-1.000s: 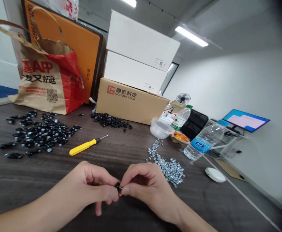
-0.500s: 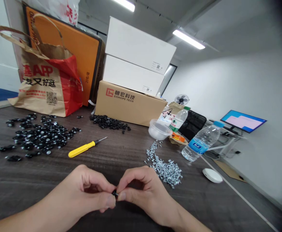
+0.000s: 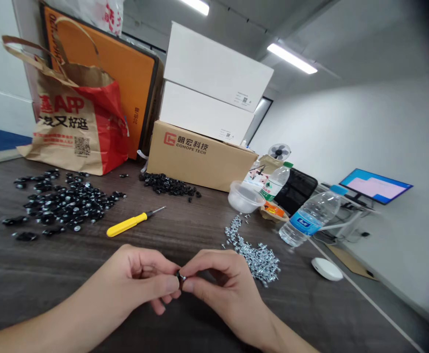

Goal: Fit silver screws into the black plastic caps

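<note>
A tiny black part [image 3: 180, 277], seemingly light, rigid and slippery, is being pinched by closed fingers [image 3: 171, 283] of the left hand [image 3: 141, 287] and right hand [image 3: 222, 291].

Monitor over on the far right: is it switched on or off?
On. The monitor has a screen that glows bright blue, with a pale window across its middle, clearly lit against the grey wall behind it.

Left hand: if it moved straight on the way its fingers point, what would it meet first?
The left hand points right at the small part pinched between both hands; directly behind it are the fingertips of the right hand.
</note>
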### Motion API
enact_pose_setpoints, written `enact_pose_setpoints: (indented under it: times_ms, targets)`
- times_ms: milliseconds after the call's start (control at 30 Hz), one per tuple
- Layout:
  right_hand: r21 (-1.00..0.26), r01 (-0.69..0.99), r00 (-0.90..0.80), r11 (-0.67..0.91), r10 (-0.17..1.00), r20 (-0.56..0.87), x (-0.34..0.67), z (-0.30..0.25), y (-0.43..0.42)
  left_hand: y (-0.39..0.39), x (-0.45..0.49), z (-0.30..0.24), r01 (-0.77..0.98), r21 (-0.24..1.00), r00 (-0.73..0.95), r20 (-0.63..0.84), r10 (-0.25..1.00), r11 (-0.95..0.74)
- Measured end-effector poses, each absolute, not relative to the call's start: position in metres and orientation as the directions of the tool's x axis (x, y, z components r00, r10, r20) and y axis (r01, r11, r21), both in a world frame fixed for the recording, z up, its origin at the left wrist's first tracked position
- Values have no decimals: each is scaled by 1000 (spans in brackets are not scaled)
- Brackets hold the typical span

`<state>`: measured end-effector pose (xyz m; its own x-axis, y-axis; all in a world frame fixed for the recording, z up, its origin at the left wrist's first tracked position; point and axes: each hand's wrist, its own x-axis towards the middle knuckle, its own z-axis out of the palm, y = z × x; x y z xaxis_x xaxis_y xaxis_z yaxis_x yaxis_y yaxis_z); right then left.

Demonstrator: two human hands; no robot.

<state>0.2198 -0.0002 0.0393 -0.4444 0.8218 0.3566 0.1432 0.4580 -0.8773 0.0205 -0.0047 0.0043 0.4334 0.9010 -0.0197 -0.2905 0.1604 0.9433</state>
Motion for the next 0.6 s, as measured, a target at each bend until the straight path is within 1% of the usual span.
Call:
enact_pose_setpoints:
  times_ms: [67,100,233,333,433,600]
  targets:
    - [-864,164,-426,476,824,373,220,38,0,-5,20,4,-289,944,430,-21,903,160]
    - [-840,183,-428,511,810,400,221,38,-1,-6,20,4,-288,945,426,-21,905,157]
    - [-663,267,-519,699,685,512,223,40,-1,-7,21,4,-284,946,398,-35,917,159]
    - [-576,295,-556,763,627,546,224,41,-2,-7,21,3,-276,949,371,-43,928,155]
    - [-532,319,-558,784,609,563,224,41,-2,-8,21,3,-266,952,345,-55,937,154]
    - [-506,315,-552,803,588,591,223,40,-2,-9,23,-1,-301,941,334,-50,941,157]
